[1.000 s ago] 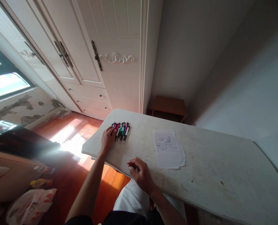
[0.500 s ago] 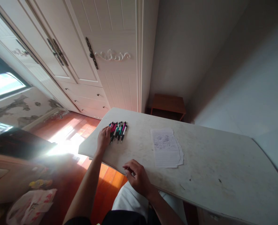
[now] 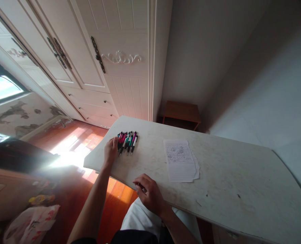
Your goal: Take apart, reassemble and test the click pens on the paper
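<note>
A row of several pens [image 3: 128,142] in red, green, purple, white and black lies side by side near the table's left end. At the left edge of this row is my left hand [image 3: 111,151], its fingers stretched along the outermost pens and touching or nearly touching them; it grips none that I can see. My right hand [image 3: 149,194] is curled closed at the table's near edge, and a small dark bit shows between thumb and fingers, too little to name. Right of the pens lie sheets of lined paper [image 3: 180,161] with dense scribbles and a torn right edge.
The pale table [image 3: 224,169] has a few dark specks on its right half. A white wardrobe [image 3: 130,91] stands behind, with a small brown side table [image 3: 181,111] beside it. At lower left, a white plastic bag [image 3: 31,223] sits near a wooden cabinet.
My left hand has shifted slightly left, showing a little more of the leftmost pens. My right hand stays curled in place. The view has turned a touch.
</note>
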`<move>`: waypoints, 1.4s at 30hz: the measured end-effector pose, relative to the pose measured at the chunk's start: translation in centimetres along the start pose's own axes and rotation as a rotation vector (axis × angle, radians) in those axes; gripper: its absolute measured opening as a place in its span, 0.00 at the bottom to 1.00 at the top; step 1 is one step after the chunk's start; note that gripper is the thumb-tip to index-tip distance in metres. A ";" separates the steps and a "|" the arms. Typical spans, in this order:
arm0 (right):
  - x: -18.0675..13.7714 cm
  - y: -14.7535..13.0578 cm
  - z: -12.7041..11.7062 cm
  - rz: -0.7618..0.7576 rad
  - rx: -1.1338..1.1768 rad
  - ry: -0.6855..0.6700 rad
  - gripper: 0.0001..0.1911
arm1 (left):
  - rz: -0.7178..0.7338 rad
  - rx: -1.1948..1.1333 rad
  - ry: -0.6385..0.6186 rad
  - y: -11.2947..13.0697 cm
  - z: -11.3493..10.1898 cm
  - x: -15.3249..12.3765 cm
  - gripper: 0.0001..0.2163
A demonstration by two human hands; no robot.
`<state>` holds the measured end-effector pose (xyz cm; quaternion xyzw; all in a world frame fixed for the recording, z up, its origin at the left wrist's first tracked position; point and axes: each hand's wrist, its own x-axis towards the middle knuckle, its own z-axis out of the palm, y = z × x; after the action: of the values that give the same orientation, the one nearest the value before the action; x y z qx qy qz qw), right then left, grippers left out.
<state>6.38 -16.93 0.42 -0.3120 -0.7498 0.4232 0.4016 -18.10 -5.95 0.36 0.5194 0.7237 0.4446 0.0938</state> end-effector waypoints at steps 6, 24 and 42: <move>0.0 0.1 0.1 0.001 -0.011 0.007 0.15 | -0.030 -0.027 0.014 0.1 0.0 0.0 0.24; -0.1 0.1 0.1 0.006 -0.032 -0.003 0.15 | -0.038 -0.085 0.026 -0.1 0.0 0.0 0.23; -0.1 -0.1 0.0 0.001 -0.022 -0.014 0.15 | -0.053 -0.058 0.032 0.3 -0.1 0.0 0.23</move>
<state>6.39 -17.03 0.47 -0.3137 -0.7571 0.4174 0.3926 -18.00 -6.03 0.62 0.4900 0.7253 0.4711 0.1093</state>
